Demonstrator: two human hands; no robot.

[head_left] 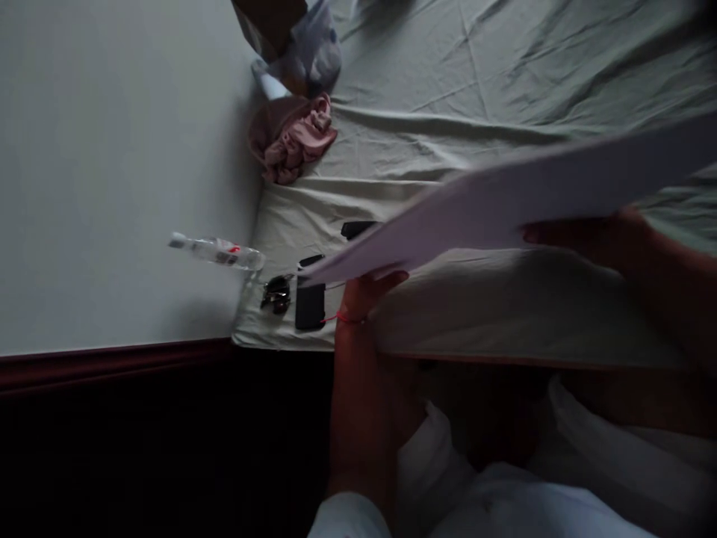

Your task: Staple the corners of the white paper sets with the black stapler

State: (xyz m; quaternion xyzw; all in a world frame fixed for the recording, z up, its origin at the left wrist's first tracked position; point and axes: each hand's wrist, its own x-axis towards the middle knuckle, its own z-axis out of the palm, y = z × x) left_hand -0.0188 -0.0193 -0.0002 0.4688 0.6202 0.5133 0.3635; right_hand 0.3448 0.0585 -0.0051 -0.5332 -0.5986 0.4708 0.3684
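Observation:
A large pale flat sheet [520, 202], blurred by motion, stretches across the middle and right above a bed. My left hand [367, 291], with a red thread on the wrist, grips its lower left edge. My right hand [594, 232] holds the same sheet from underneath further right. Below both hands lies the bed's light sheet [448, 112], wrinkled.
Near the bed's left edge lie a black wallet-like object [309, 305], a bunch of keys [276, 293], and two dark small devices [357, 228]. A clear plastic bottle [217, 251] sticks out by the wall. Pink cloth [294, 138] is bunched at the upper left.

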